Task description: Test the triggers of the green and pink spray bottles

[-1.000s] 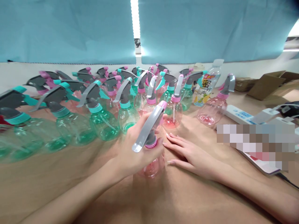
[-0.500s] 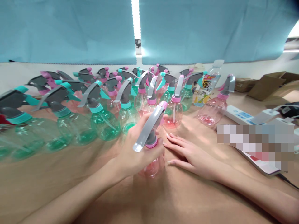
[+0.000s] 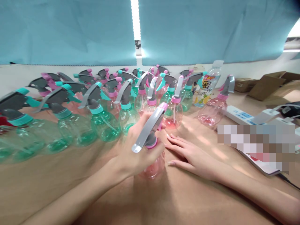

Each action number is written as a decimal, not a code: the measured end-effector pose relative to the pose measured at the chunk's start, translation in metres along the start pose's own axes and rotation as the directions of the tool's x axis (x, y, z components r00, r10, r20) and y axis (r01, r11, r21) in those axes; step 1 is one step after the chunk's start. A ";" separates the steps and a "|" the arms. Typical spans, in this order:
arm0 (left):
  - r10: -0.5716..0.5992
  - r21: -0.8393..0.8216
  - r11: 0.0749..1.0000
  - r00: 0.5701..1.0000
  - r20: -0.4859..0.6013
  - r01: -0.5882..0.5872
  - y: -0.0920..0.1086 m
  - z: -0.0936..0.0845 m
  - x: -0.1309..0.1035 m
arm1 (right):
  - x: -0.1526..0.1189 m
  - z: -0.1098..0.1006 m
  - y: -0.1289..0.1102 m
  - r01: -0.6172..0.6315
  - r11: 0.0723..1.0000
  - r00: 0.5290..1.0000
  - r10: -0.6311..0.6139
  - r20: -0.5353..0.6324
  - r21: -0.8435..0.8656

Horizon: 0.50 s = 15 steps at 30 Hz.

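Observation:
My left hand (image 3: 136,153) is wrapped round the neck of a pink spray bottle (image 3: 153,168), which stands upright on the brown table (image 3: 112,200). Its grey sprayer head with a pink nozzle tilts up to the right, and the fingers partly hide the neck and trigger. Just right of that bottle, my right hand (image 3: 192,156) lies flat on the table, fingers spread and holding nothing. Beyond the hands stand a clear pink spray bottle (image 3: 172,115) and a green one (image 3: 127,118).
Rows of green and pink spray bottles (image 3: 105,125) cross the back and left. At the right are a lone pink bottle (image 3: 212,109), a labelled drink bottle (image 3: 207,87), a power strip (image 3: 239,114), a partly blurred-out phone-like device (image 3: 264,165) and cardboard boxes (image 3: 267,86).

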<state>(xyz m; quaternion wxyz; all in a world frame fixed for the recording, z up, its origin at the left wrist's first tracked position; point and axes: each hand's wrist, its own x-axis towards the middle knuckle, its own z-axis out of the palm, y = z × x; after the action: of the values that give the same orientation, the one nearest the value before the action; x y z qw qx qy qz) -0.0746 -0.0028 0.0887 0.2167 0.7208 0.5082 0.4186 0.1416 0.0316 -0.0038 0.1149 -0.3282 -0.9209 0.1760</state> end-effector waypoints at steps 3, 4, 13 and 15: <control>0.016 0.043 0.999 1.000 0.024 -0.017 0.000 0.000 0.000 | 0.000 0.000 0.000 -0.004 1.000 1.000 0.004 -0.002 0.014; 0.026 0.048 0.999 0.999 0.023 -0.027 0.000 0.000 0.000 | 0.000 -0.001 0.000 -0.003 1.000 1.000 0.003 -0.002 0.017; 0.066 0.042 0.997 0.998 0.007 -0.066 -0.005 0.004 0.000 | 0.000 -0.001 -0.002 0.005 0.999 1.000 -0.004 -0.021 0.040; 0.087 0.017 0.996 0.996 -0.004 -0.087 -0.007 0.006 -0.001 | 0.000 -0.001 -0.002 0.008 0.999 1.000 -0.007 -0.021 0.040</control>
<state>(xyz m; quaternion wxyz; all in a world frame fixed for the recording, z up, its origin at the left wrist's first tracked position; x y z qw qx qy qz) -0.0741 -0.0003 0.0797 0.1912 0.7430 0.4804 0.4249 0.1407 0.0304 -0.0022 0.1317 -0.3243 -0.9172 0.1906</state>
